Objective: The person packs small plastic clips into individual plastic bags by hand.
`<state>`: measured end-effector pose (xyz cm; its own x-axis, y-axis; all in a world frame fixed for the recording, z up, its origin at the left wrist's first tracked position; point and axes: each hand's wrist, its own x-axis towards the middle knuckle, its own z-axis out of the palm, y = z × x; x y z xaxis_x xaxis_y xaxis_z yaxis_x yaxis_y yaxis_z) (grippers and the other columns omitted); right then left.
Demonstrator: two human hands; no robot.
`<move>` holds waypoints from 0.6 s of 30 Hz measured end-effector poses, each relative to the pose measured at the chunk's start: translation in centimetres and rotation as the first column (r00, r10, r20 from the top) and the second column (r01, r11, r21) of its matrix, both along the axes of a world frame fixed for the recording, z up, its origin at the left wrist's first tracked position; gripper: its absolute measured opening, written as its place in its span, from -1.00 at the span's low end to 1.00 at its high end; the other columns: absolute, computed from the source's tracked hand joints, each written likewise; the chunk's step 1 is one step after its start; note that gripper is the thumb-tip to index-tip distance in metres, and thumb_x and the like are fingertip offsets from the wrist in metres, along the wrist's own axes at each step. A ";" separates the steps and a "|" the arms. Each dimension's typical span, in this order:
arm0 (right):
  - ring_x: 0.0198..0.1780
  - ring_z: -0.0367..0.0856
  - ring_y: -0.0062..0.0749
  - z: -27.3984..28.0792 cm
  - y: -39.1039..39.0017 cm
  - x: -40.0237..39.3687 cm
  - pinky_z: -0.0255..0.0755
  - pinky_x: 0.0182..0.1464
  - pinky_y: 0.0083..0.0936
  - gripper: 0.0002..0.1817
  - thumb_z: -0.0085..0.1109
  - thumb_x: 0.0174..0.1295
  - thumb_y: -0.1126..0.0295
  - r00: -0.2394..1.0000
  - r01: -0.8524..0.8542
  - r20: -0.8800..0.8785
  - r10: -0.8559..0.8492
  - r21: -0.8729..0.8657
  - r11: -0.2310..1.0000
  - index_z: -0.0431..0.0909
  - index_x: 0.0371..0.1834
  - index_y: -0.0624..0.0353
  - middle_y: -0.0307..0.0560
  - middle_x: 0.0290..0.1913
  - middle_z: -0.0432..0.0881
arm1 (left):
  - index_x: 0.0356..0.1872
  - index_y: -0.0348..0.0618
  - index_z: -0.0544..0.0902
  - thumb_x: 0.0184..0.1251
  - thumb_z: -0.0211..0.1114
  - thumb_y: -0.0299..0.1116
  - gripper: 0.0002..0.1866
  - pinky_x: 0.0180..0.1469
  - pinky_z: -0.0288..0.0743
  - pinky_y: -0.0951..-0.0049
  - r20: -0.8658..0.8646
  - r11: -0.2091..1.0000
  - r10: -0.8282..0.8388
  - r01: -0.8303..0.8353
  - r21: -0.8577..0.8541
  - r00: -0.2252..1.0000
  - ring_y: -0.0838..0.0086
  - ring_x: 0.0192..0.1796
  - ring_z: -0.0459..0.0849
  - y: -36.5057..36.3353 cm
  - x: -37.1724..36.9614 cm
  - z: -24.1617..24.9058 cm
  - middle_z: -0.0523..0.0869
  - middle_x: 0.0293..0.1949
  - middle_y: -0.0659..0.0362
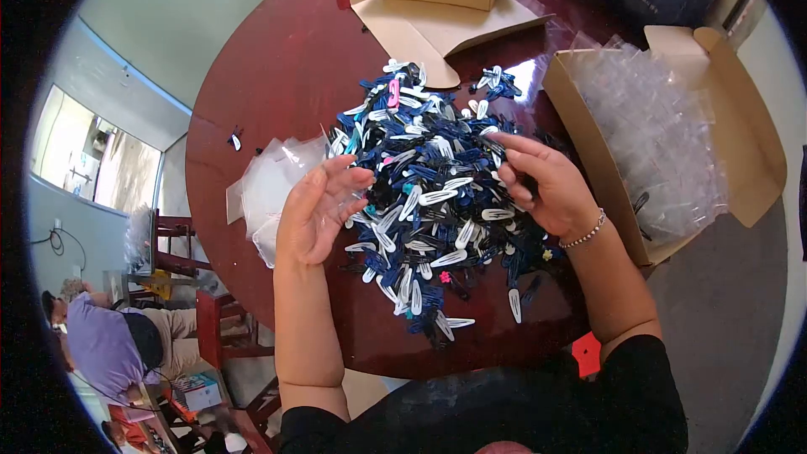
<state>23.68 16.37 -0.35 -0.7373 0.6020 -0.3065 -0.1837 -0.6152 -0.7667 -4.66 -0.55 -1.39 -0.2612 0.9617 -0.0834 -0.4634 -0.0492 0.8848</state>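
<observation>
On a round, glossy dark-red desk (pixel 261 59), a person's left hand (pixel 319 210) curves beside translucent plastic bags (pixel 277 193), well apart from the right hand (pixel 542 181) over heaped navy, black and white teardrop-shaped hair clips (pixel 441 197), both grips unclear, where light fingertip pinches should best separate singles.

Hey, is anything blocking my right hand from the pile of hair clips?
Nothing visible does. The right hand is over the near right part of the pile of hair clips. The open cardboard box is off to the right, not between them. Whether the fingers touch any clips isn't clear.
</observation>
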 end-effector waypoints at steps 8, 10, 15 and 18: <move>-0.54 0.34 -0.72 -1.7 0.9 -0.3 0.20 -0.51 -0.77 -0.77 0.12 0.42 0.42 0.965 0.086 0.178 -0.191 0.475 0.876 0.63 0.07 0.16 -0.34 -0.41 0.51 | 0.21 -0.25 0.52 0.49 0.16 -0.06 -0.51 0.08 0.61 0.35 -0.010 1.000 0.007 -0.007 0.027 1.000 0.31 0.14 0.68 0.0 0.0 0.0 0.72 0.02 0.03; -0.51 0.38 -0.71 -2.0 0.6 -0.6 0.25 -0.47 -0.73 -0.85 0.18 0.38 0.43 0.944 0.071 0.195 -0.265 0.665 0.743 0.67 -0.07 0.18 -0.35 -0.42 0.52 | 0.20 -0.25 0.52 0.49 0.17 -0.07 -0.52 0.08 0.60 0.35 -0.018 1.000 0.007 -0.006 0.024 1.000 0.32 0.13 0.68 0.1 0.0 0.0 0.72 0.02 0.03; -0.41 0.53 -0.54 -1.8 0.3 -2.4 0.41 -0.35 -0.59 -0.92 0.31 0.24 0.47 0.890 -0.017 0.107 -0.443 0.979 0.203 0.70 -0.26 0.25 -0.25 -0.43 0.55 | 0.19 -0.24 0.54 0.48 0.18 -0.10 -0.54 0.06 0.60 0.39 -0.066 1.000 0.011 -0.011 -0.003 0.998 0.35 0.12 0.68 0.3 0.5 0.2 0.72 0.01 0.04; -0.39 0.57 -0.24 -2.2 0.1 -3.7 0.45 -0.31 -0.47 -0.89 0.37 0.12 0.50 0.864 -0.116 0.057 -0.500 0.989 -0.089 0.70 -0.27 0.19 -0.06 -0.39 0.54 | 0.20 -0.30 0.52 0.51 0.13 -0.10 -0.52 0.08 0.63 0.33 -0.084 1.000 0.018 -0.019 -0.006 0.996 0.30 0.11 0.69 0.2 0.5 0.3 0.72 0.02 0.02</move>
<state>19.98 16.46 -2.60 -0.5573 0.5790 0.5951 0.2879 0.8071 -0.5155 -4.19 -0.37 -1.06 -0.2852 0.9561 -0.0673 -0.3863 -0.0504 0.9210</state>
